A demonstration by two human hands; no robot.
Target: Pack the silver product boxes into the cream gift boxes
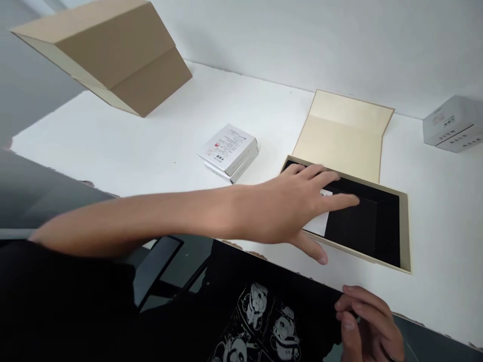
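Observation:
My left hand [287, 208] is stretched across the near left part of an open cream-coloured box [405, 236] with a black inside. Its fingers are spread and nothing is gripped. Beneath it, partly covered by the fingers, a small white box [320, 224] lies inside the larger box. Whether the hand touches it, I cannot tell. My right hand [372, 324] is in front of the table edge, its fingers curled in towards the thumb, with no object visible in them. To the left of the open box, two small white printed boxes [230, 148] are stacked on the table.
The open box's hinged lid [343, 130] is folded back towards the wall. A large tan box [124, 60] stands tilted at the back left. More white boxes [455, 125] stand at the right by the wall. The white table [151, 156] has a chipped front edge.

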